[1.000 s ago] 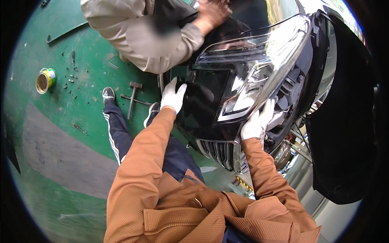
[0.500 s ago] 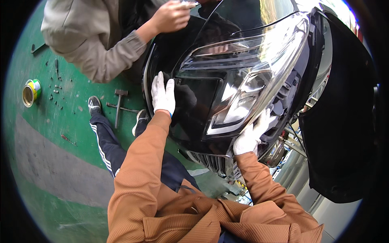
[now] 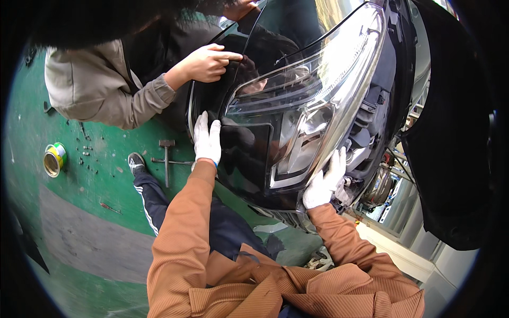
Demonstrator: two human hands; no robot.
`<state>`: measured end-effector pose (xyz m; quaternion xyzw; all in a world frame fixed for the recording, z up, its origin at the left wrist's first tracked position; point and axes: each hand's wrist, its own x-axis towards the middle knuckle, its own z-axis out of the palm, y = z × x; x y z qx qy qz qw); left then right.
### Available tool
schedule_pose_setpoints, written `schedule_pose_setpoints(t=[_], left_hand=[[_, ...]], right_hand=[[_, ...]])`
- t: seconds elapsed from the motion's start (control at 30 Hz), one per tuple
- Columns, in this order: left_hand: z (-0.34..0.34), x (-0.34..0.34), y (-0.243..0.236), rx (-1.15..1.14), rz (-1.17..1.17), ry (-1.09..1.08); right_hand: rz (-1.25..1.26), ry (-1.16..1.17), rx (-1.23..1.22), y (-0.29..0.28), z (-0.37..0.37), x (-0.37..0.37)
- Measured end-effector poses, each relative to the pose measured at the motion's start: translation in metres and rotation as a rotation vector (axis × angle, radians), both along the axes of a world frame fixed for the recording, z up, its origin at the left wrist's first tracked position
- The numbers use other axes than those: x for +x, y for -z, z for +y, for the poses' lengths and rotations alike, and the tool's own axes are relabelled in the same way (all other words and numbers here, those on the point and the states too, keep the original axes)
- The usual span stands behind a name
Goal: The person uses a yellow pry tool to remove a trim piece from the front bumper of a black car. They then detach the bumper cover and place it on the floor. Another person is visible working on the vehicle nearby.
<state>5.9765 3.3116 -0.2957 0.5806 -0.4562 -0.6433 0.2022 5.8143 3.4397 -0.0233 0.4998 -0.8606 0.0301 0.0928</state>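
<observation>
Okay, we lay left hand [image 3: 207, 140] open on black bumper [image 3: 238, 156]; right hand [image 3: 324, 183], also open, touches edge of headlight [image 3: 313, 103].

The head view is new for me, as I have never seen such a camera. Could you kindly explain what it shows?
There is no robot, only people. The picture comes from a wide fisheye camera on one person's head, looking down. That person's left hand, in a white glove, lies flat on the bumper of a black car; the right hand, also gloved, is at the near edge of the headlight. I cannot tell whether it has a grip. Another person's hand points at the car. On the green floor lie a hammer and a small red tool.
</observation>
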Motion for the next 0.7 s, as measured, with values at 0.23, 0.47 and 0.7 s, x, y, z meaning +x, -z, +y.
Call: schedule_pose_setpoints(t=[0.23, 0.47, 0.7], left_hand=[[-0.053, 0.028, 0.019, 0.127, 0.128, 0.082], [-0.139, 0.07, 0.03, 0.052, -0.063, 0.066], [-0.143, 0.106, 0.119, 0.297, 0.137, -0.271]], right_hand=[[-0.014, 0.008, 0.049, -0.005, 0.0, 0.001], [-0.024, -0.057, 0.048, -0.012, -0.003, 0.0], [-0.056, -0.043, 0.005, -0.01, 0.004, -0.002]])
